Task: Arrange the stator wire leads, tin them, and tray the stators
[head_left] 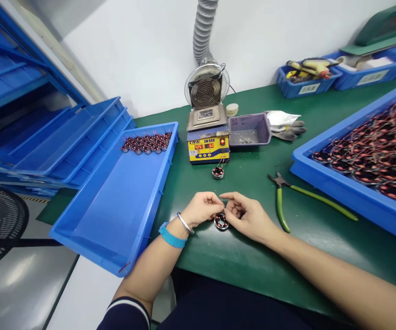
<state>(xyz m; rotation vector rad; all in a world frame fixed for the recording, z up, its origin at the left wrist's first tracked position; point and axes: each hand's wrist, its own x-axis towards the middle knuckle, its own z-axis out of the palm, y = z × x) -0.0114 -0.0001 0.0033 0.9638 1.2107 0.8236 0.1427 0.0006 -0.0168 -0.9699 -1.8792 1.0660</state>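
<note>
A small ring-shaped motor stator (pixel 221 222) with copper windings and a metallic rim is between my hands, low over the green bench. My left hand (pixel 205 207) is closed in a pinch at its upper left edge. Thumb and bent fingers of my right hand (pixel 247 214) close on its upper right side, the index finger reaching toward the left fingertips. Any wire ends between the fingertips are hidden. Just beyond, another stator (pixel 218 173) with upright wire leads stands before a yellow and blue solder pot (pixel 208 149) with lit red digits.
On the left, a blue tray (pixel 111 201) has rows of stators (pixel 148 142) at its far end. Green-handled cutters (pixel 282 197) lie right of my hands, near a full blue tray (pixel 301 158). A purple bin (pixel 266 130), gloves (pixel 289 130) and a tool box (pixel 295 89) sit behind.
</note>
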